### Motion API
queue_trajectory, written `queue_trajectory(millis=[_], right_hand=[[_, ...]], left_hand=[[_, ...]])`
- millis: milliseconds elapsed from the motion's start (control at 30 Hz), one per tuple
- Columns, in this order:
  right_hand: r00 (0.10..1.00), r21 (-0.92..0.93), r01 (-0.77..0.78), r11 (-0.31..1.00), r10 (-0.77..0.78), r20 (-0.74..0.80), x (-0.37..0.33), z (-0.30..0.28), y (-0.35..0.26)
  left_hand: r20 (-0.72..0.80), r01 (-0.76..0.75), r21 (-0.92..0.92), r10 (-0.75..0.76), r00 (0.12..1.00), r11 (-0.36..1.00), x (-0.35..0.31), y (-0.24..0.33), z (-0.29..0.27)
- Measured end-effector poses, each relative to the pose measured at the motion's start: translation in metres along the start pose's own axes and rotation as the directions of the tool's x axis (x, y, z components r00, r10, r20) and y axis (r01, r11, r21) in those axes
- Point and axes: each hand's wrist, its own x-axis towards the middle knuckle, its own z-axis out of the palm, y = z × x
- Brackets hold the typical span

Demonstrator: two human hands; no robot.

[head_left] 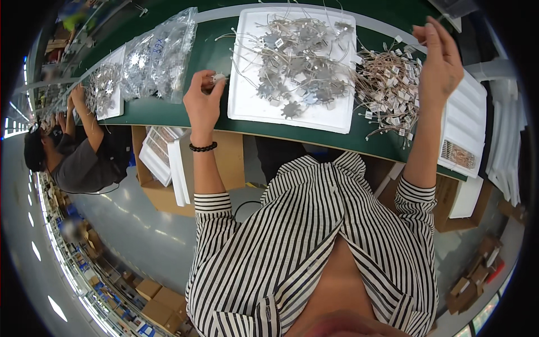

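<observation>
star-shaped pieces [291, 109] dull metal; tray [240, 101] matt, foam-like; bag [160, 62] glossy clear plastic.

A dark-shirted co-worker [84, 168] is reaching over the counter [160, 115] at left, a cardboard box [229, 160] is holding white foam trays [178, 175] underneath, and brown cartons [169, 300] are sitting at the lower left.

Blue handwriting [160, 44] marks a clear plastic bag [147, 76] toward the left end of the worktop [163, 115]; small white tags [279, 42] dot metal pieces [292, 109] and, nearer the right end, a wire heap [387, 84], their marks too small to read.
</observation>
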Motion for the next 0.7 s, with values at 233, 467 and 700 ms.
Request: queue_trajectory(millis=[233, 467, 700], right_hand=[[0.885, -0.038, -0.114, 0.993, 0.119, 0.45, -0.069, 0.024, -0.049], [0.798, 0.035, 0.099, 0.994, -0.1, 0.595, -0.11, 0.054, -0.066], [0.771, -0.03, 0.037, 0.999, -0.009, 0.636, -0.11, 0.043, -0.072]], left_hand=[[-0.143, 0.014, -0.616, -0.13, 0.981, 0.788, -0.024, 0.073, -0.015], [-0.045, -0.04, -0.669, 0.012, 0.999, 0.742, -0.053, 0.14, 0.003], [0.062, 0.061, -0.788, -0.02, 0.998, 0.613, -0.064, 0.157, -0.001]])
